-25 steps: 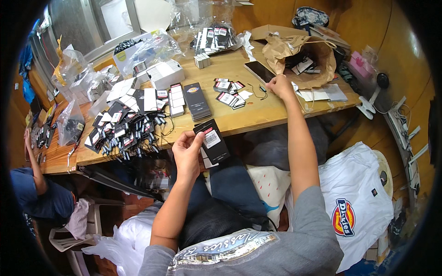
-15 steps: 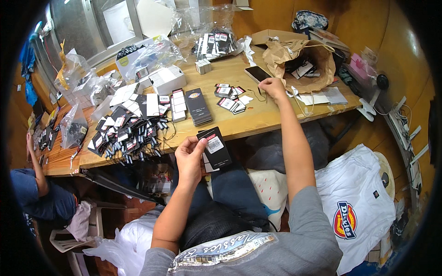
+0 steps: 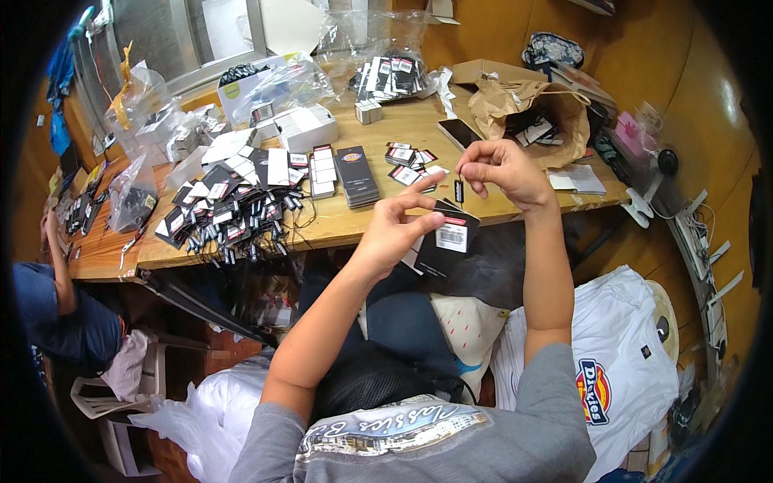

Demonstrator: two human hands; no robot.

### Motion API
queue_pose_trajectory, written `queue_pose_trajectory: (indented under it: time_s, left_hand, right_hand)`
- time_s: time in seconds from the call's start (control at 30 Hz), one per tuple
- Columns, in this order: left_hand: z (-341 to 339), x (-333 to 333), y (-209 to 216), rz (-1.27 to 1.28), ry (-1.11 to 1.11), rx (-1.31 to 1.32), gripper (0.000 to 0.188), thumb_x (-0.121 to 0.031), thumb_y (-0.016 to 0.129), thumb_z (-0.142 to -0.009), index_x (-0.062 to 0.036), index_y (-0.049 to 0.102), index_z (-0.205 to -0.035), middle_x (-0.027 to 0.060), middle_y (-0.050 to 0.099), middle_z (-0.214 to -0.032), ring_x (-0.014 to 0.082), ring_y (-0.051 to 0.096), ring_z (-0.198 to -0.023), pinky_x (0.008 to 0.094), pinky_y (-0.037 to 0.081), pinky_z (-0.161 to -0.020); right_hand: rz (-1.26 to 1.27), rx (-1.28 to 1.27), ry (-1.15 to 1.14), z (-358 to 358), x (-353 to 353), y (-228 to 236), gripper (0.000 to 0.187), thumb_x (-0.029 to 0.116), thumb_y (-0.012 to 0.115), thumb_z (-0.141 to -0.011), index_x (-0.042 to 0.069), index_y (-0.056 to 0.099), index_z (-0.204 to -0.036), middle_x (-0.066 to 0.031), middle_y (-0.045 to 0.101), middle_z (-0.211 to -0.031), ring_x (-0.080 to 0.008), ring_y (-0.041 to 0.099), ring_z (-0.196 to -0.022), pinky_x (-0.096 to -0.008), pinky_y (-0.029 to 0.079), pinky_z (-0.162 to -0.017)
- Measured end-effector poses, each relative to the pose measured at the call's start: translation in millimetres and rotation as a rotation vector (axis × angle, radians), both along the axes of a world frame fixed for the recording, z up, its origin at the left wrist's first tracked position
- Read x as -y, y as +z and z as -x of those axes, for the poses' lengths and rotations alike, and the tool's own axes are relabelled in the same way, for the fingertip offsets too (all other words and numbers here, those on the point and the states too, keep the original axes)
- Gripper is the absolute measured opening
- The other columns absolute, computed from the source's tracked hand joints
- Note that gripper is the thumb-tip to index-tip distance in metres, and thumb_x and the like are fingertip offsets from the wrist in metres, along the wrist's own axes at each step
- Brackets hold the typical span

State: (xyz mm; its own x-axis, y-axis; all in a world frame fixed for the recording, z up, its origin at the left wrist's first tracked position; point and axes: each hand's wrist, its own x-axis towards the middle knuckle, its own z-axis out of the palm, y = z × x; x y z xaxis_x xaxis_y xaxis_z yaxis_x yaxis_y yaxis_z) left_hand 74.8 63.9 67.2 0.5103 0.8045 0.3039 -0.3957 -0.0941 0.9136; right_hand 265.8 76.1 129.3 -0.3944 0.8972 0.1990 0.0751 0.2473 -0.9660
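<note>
Just past the table's front edge, my left hand (image 3: 393, 235) is closed on black hang tags (image 3: 441, 256). The front one carries a white barcode sticker, and a white edge shows behind it. Above and to the right, my right hand (image 3: 514, 175) pinches a thin black tag string (image 3: 459, 191) whose small dark end piece hangs down near the top of the tags. I cannot tell whether the string passes through them. Behind the hands lie small stacks of barcode stickers (image 3: 407, 161), with a neat stack of black tags (image 3: 356, 175) further left.
A large heap of tags with strings (image 3: 229, 201) spills over the table's front edge. A white box (image 3: 304, 129), a phone (image 3: 459, 134) and a brown paper bag (image 3: 495, 105) of tags stand behind. White shirts (image 3: 620, 354) lie at right. Another person's arm (image 3: 58, 266) works at far left.
My right hand has come back from beside the phone toward the tags, now with a string in its fingers. My left hand has moved up and right with the hang tags.
</note>
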Motion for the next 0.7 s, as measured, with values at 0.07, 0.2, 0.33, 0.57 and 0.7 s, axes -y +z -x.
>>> queue_pose_trajectory:
  time_s: [0.07,0.2,0.33,0.57,0.7]
  left_hand:
    - [-2,5,-3,0.077,0.021,-0.065,0.010,-0.004,0.061,-0.071,0.0012,0.055,-0.078,0.0119,0.053,-0.103,0.0103,0.055,-0.076,0.0220,0.046,-0.066]
    - [17,21,-10,0.173,0.022,-0.085,0.012,-0.004,0.061,-0.072,0.0012,0.055,-0.081,0.0097,0.059,-0.079,0.0108,0.056,-0.071,0.0224,0.047,-0.065]
    - [27,28,-22,0.091,-0.046,0.017,0.010,-0.001,0.057,-0.073,0.0048,0.057,-0.081,0.0082,0.051,-0.106,0.0104,0.055,-0.076,0.0199,0.044,-0.065]
    - [28,34,-36,0.186,0.000,-0.172,0.014,-0.001,0.059,-0.072,0.0051,0.057,-0.084,0.0075,0.058,-0.085,0.0084,0.054,-0.070,0.0202,0.045,-0.065]
    - [58,39,-41,0.243,0.076,-0.145,0.014,0.000,0.060,-0.071,0.0050,0.057,-0.083,0.0066,0.058,-0.081,0.0098,0.056,-0.070,0.0204,0.045,-0.064]
  right_hand:
    - [0.006,0.051,0.028,7,10,2,0.015,0.010,0.061,-0.072,-0.003,0.056,-0.078,-0.0025,0.052,-0.059,-0.0061,0.047,-0.048,-0.0177,0.039,-0.044]
    - [-0.051,0.341,-0.109,7,25,-4,0.014,0.009,0.060,-0.072,-0.003,0.059,-0.078,-0.0019,0.054,-0.060,-0.0050,0.046,-0.050,-0.0183,0.036,-0.043]
    - [-0.108,0.419,-0.115,9,37,-22,0.010,0.008,0.060,-0.071,-0.001,0.060,-0.075,-0.0014,0.056,-0.062,-0.0050,0.048,-0.054,-0.0181,0.038,-0.047]
    - [-0.315,0.513,-0.171,28,59,-29,0.009,0.004,0.061,-0.065,-0.001,0.060,-0.073,-0.0045,0.056,-0.059,-0.0078,0.048,-0.051,-0.0203,0.039,-0.048]
    - [-0.176,0.481,-0.263,4,61,-42,0.009,0.004,0.061,-0.068,-0.001,0.061,-0.075,-0.0029,0.058,-0.062,-0.0062,0.048,-0.052,-0.0195,0.039,-0.048]
